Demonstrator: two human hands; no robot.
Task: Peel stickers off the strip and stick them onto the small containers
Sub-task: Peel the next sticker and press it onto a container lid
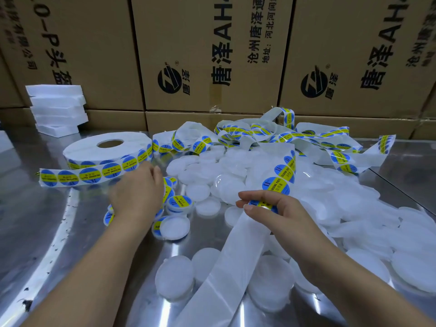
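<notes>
On the steel table (47, 232) lay our heap of blank containers (236, 166). Our right hand (280, 215) pinched the strip (238, 256) just below a sticker (276, 186); bending the backing sharply should lift its edge. Our left hand (136, 192) covered labelled containers (180, 202), its grip hidden.

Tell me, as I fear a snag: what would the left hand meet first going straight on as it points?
Probably the sticker strip running off the roll, just past the fingertips of the left hand, though depth is unclear.
</notes>
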